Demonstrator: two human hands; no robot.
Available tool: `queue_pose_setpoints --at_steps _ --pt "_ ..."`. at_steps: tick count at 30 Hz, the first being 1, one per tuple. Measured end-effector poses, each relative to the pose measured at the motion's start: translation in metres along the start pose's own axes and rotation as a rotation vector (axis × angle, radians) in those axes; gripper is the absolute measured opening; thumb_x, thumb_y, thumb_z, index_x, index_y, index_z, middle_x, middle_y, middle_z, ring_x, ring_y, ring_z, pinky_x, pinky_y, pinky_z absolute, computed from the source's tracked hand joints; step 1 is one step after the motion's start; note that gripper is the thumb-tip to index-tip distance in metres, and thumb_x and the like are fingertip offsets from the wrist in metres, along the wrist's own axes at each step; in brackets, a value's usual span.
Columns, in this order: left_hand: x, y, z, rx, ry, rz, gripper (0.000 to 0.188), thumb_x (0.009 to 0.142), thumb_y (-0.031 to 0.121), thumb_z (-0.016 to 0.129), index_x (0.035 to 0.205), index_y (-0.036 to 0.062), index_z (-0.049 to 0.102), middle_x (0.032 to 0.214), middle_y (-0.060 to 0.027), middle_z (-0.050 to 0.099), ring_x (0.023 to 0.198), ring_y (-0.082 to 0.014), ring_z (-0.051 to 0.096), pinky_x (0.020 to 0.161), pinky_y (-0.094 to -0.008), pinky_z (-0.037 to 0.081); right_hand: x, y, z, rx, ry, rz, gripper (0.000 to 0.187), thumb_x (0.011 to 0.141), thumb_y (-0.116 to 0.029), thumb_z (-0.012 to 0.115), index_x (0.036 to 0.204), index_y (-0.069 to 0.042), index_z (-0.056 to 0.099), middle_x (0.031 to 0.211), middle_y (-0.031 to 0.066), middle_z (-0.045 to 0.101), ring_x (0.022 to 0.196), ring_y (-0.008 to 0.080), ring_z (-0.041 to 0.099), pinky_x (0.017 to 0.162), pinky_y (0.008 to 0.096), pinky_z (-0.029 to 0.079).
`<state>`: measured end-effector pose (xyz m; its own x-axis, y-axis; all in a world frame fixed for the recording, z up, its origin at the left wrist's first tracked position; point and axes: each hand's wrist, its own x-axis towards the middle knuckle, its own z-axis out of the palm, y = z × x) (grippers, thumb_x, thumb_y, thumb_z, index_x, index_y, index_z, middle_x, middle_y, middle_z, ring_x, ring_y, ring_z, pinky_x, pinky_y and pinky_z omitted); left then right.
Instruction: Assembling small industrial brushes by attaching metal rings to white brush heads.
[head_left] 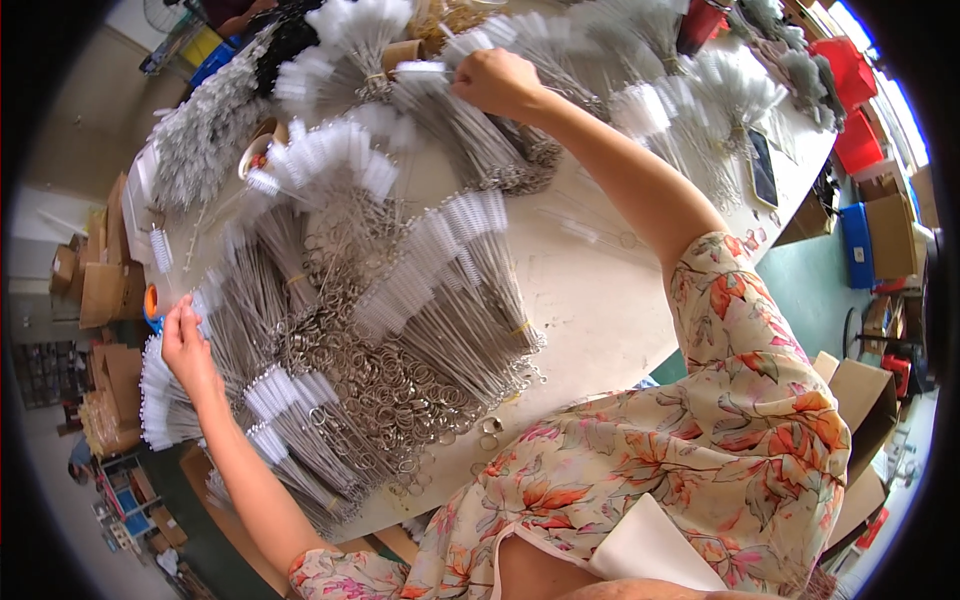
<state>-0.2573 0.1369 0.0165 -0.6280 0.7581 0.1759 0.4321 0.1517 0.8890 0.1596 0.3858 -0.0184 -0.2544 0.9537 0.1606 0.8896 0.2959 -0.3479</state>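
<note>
My left hand (pixel 190 350), at the left edge of the table, has its fingers pinched together. A small white-bristled wire brush (pixel 160 250) extends just beyond its fingertips, in line with the pinch; its thin stem is hard to see. At the far side, my right hand (pixel 497 82) is closed at the white bristle ends of a brush bundle (pixel 465 140); what its fingers hold is hidden. Between my arms lie more wire-stemmed brushes (pixel 440 270), with a heap of metal rings (pixel 390 385) beside them. Orange-handled scissors (pixel 151 302) lie near my left hand.
Several more brush bundles (pixel 290 460) cover the white table (pixel 600 290). A phone (pixel 763 168) lies near the right edge. A roll of tape (pixel 262 145) stands at the back left. Cardboard boxes (pixel 105 260) and red bins (pixel 850 75) flank the table.
</note>
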Motion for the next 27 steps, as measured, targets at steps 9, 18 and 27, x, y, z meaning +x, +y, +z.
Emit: queue_pose_setpoints --at_steps 9,18,27 --pt "-0.065 0.047 0.002 -0.185 -0.094 -0.092 0.026 0.093 0.022 0.049 0.105 0.0017 0.058 0.071 0.0053 0.043 0.048 0.0016 0.028 0.037 -0.0154 0.019 0.04 0.039 -0.053 0.885 0.176 -0.22 0.016 0.086 -0.01 0.043 0.09 0.001 0.055 0.081 0.0163 0.063 0.072 0.0224 0.065 0.054 0.032 0.056" --pt "-0.103 0.04 -0.003 -0.339 -0.193 -0.244 0.026 0.092 0.023 0.049 0.098 -0.0007 0.059 0.072 0.0026 0.045 0.048 0.0006 0.031 0.036 -0.0147 0.02 0.011 0.024 -0.029 0.492 -0.499 -0.198 0.014 0.087 -0.018 0.048 0.088 -0.007 0.056 0.072 0.0045 0.059 0.057 0.0121 0.059 0.049 0.0277 0.051" --pt "-0.122 0.039 -0.021 -0.361 -0.162 -0.252 0.025 0.093 0.022 0.048 0.099 -0.0009 0.058 0.07 0.0018 0.046 0.047 0.0002 0.031 0.036 -0.0147 0.02 0.06 0.083 -0.069 0.256 0.112 -0.261 0.027 0.08 -0.03 0.061 0.083 -0.003 0.065 0.072 0.0116 0.064 0.064 0.0191 0.061 0.058 0.0335 0.049"
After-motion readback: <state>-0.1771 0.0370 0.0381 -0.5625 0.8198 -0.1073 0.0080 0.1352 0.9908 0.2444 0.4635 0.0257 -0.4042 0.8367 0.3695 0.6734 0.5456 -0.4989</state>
